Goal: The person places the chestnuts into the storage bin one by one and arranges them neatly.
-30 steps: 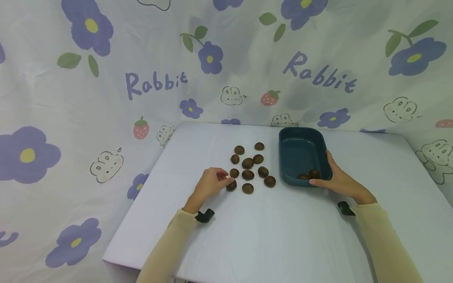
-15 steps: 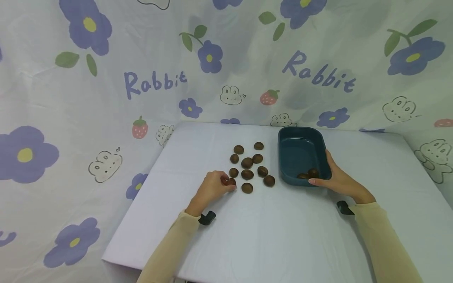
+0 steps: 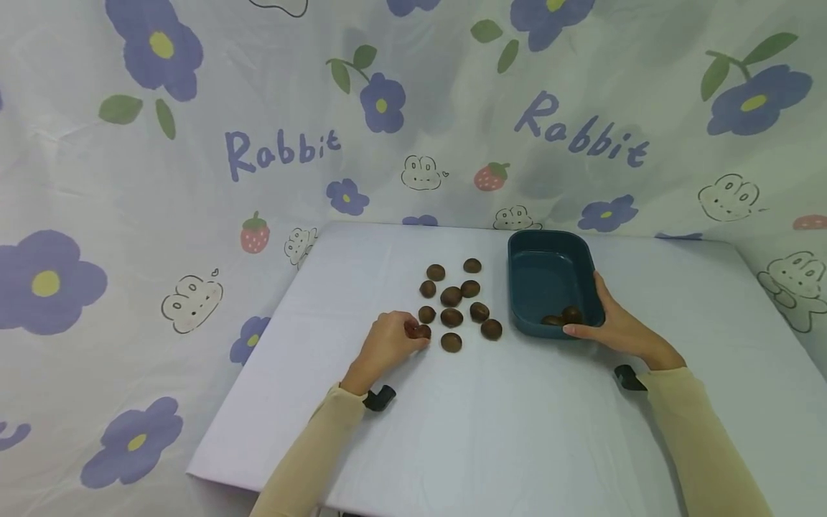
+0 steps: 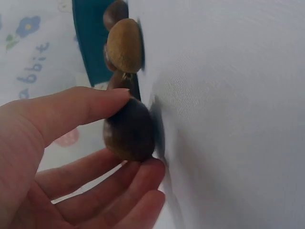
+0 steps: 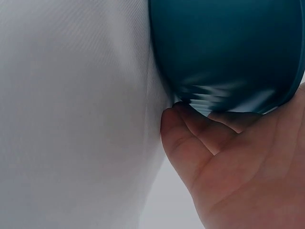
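Left hand has shifted slightly rightward, thumb and fingertips now pinching chestnut at near-left edge of loose chestnuts on tabletop; right hand grips near-right corner of dark blue dish.

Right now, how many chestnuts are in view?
13: one chestnut pinched by the left hand, ten chestnuts on the white table, two chestnuts inside the teal box at its near end. Others may be hidden behind the hand or box wall.

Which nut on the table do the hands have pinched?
The one at the group's near-left corner: the left hand holds it between thumb and fingers; no other nut is held.
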`<state>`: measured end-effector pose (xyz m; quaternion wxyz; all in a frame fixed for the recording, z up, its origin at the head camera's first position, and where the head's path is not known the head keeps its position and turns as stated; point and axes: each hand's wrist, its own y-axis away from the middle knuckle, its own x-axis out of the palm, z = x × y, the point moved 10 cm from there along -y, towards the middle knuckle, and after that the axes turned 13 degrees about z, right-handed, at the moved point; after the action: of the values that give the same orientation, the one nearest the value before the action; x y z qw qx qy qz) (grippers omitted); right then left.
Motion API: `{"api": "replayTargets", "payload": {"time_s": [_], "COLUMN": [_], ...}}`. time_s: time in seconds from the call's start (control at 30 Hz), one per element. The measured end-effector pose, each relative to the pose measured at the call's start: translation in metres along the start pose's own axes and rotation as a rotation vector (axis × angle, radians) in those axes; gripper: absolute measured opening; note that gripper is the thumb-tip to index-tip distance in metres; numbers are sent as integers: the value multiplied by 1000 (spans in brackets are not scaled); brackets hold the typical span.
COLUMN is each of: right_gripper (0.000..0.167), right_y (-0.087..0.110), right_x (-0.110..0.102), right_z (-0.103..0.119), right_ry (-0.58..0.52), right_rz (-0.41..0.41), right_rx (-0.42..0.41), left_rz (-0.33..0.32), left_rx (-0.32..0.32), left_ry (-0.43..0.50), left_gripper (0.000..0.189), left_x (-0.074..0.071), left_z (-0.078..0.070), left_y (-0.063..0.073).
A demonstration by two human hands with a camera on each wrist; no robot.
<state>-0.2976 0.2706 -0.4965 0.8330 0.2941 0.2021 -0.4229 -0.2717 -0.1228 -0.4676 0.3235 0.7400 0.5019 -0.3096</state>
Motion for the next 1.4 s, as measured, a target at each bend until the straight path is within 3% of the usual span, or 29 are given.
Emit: {"api": "replayTargets", "payload": {"time_s": [0.23, 0.5, 0.8, 1.17, 1.4], "right_gripper": [131, 131, 132, 132, 132], "right_y": [0, 0, -2, -2, -1], "right_x": [0, 1, 0, -1, -1], "right_z": [1, 1, -2, -2, 0], "right_ry": [-5, -17, -11, 0, -7], "right_rz": [3, 0, -1, -1, 0], "right_rx": [9, 5, 27, 33, 28], "left_rz": [-28, -51, -90, -83, -77], "left_rx": [69, 105, 204, 244, 261], "left_ry": [110, 147, 238, 384, 399], "left_gripper": [24, 32, 26, 29, 32], "left_x": [-7, -12, -20, -22, -22], "left_z": [-6, -9, -15, -17, -23], "left_y": [1, 1, -2, -7, -13]}}
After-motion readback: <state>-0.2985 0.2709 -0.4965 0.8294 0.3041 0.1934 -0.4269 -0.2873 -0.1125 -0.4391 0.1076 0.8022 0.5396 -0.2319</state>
